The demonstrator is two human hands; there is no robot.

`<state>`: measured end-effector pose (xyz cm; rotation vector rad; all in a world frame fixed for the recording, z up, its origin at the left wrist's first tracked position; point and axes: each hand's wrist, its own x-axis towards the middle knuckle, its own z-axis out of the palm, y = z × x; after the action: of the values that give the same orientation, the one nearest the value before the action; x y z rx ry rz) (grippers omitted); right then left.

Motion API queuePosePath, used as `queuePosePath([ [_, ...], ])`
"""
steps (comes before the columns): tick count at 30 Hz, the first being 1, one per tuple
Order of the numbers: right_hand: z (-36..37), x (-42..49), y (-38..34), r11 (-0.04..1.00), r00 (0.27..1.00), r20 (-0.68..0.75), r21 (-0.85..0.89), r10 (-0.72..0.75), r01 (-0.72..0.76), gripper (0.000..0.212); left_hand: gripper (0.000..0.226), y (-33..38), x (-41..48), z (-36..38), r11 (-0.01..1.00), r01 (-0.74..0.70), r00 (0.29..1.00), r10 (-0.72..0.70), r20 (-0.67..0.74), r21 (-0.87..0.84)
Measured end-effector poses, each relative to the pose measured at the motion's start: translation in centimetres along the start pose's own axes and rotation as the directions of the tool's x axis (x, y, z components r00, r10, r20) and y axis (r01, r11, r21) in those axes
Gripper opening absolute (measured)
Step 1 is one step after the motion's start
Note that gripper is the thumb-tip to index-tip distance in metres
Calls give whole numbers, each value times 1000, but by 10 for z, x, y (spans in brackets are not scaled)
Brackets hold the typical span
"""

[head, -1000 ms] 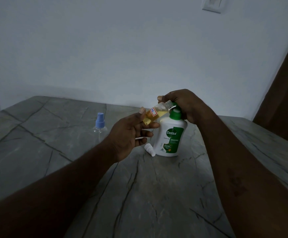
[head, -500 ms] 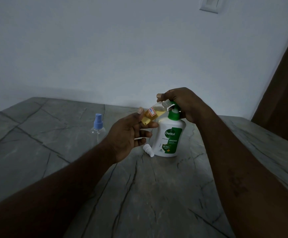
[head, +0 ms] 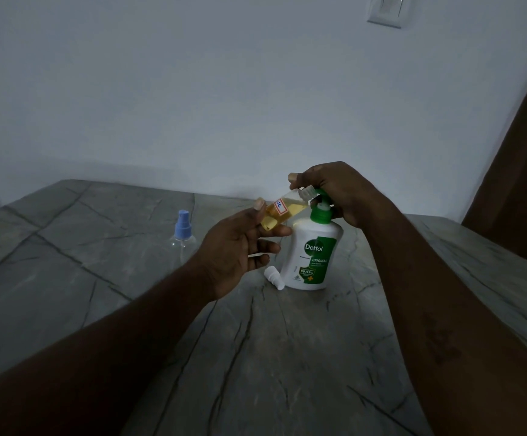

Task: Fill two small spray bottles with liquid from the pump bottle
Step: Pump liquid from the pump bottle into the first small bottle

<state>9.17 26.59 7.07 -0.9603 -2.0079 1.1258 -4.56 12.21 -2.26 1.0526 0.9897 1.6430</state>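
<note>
Your left hand (head: 240, 247) grips the open spray bottle (head: 282, 212), tilted, with its neck at the spout of the pump bottle (head: 312, 256), which stands toward the table's (head: 256, 357) far edge. Your right hand (head: 337, 190) curls over the pump head. If the neck slips off the spout, liquid will likely spill. There are two spray bottles, counting the blue-capped spray bottle (head: 183, 237) toward the far left corner, one pump bottle and one loose white cap (head: 274, 278).

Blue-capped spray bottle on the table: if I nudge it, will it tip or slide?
The blue-capped spray bottle looks clear and empty, so probably very light. Upright with a tall cap over a small body, it would likely tip if pushed high. The stone-look table seems smooth, so a low push may slide it.
</note>
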Motion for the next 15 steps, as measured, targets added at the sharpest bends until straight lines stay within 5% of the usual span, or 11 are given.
queuePosePath([
  [7, 3, 12, 12, 994, 999, 20, 94, 47, -48, 15, 38, -1, 0, 0, 1000, 10, 1000, -10, -13, 5],
  [11, 3, 11, 11, 998, 999, -8, 43, 53, -53, 41, 38, 0, -1, 1, 1000, 17, 1000, -17, -21, 12],
  [15, -1, 8, 6, 1000, 1000, -17, 1, 21, -21, 27, 41, 0, 0, 1, 1000, 11, 1000, -11, -16, 8],
])
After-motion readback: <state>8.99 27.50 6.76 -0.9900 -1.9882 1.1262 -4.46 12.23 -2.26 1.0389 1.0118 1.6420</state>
